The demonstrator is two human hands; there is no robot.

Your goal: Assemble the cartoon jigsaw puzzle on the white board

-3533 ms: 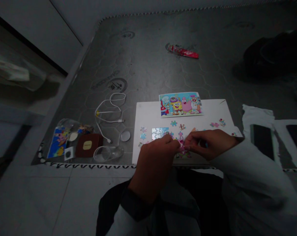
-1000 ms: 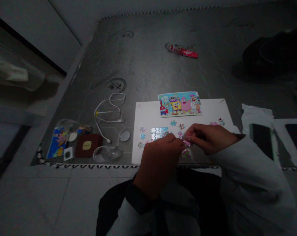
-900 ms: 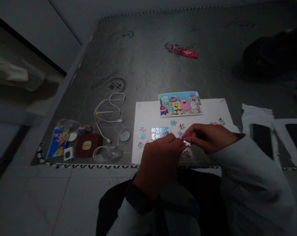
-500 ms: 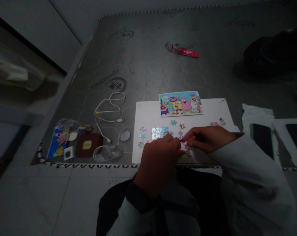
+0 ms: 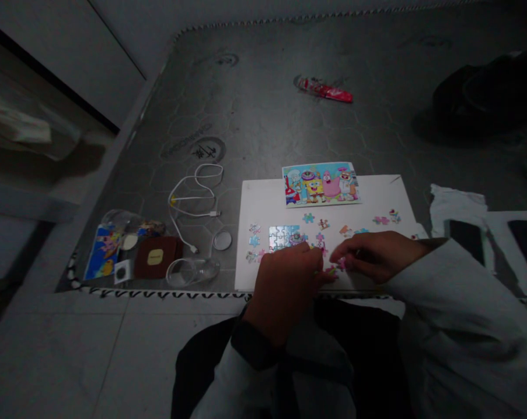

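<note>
A partly joined jigsaw puzzle (image 5: 283,235) lies on a white board (image 5: 259,201), its lower part hidden by my left hand (image 5: 289,276). That hand rests over it with fingers curled together, the tips by a pink-and-green piece (image 5: 331,272); what they grip is hidden. My right hand (image 5: 379,255) pinches a pink puzzle piece (image 5: 342,263) just right of there. Loose pieces lie around, among them a blue-green one (image 5: 308,218), a brown one (image 5: 323,224) and a pink one (image 5: 381,220). Behind them is a cartoon picture card (image 5: 321,186).
Left of the board are a white cable (image 5: 193,199), a round lid (image 5: 222,240), a clear plastic cup (image 5: 191,272), a brown box (image 5: 156,257) and a blue packet (image 5: 102,253). A red wrapper (image 5: 327,90) lies farther back. A dark phone-like slab (image 5: 466,244) is at right.
My right hand has shifted slightly right, away from my left hand, with a pink piece at its fingertips. An orange and a blue piece now show behind it. My left hand has barely moved.
</note>
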